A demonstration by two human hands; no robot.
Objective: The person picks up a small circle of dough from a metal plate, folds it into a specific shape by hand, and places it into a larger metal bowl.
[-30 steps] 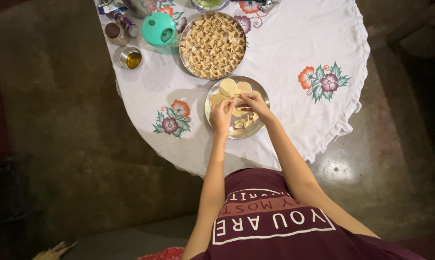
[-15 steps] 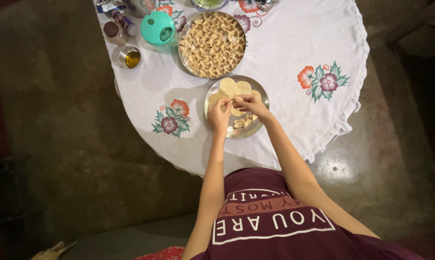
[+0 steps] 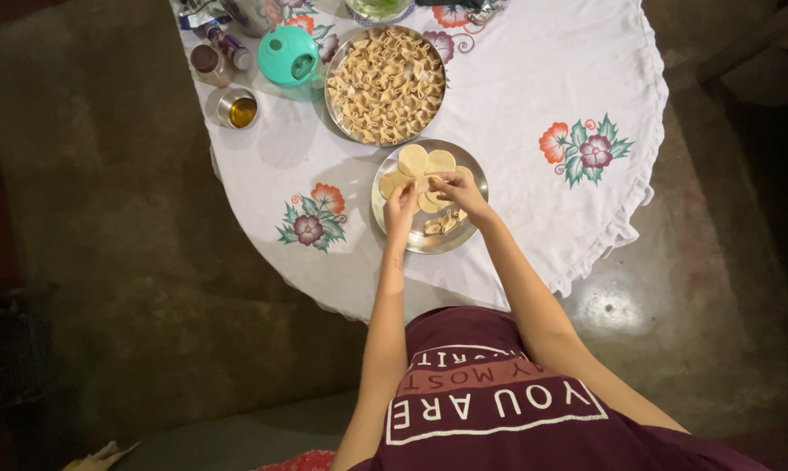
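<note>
— over the near steel plate (image 3: 429, 242), where's the dough round (image 3: 422, 183)?
— pinched between both hands, left hand (image 3: 402, 208) and right hand (image 3: 459, 189) closed on it, right nearer the flat rounds (image 3: 414, 160) beyond.

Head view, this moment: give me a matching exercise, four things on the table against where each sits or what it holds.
Things:
1. near plate
2. far plate
3. teal lid
4. small steel cup

Descriptions:
A. holds amber liquid
B. heaped with folded dough pieces
C. under both hands, with flat dough rounds
D. left of the heaped plate, at the table's far edge

Pairs: 1-C, 2-B, 3-D, 4-A
</note>
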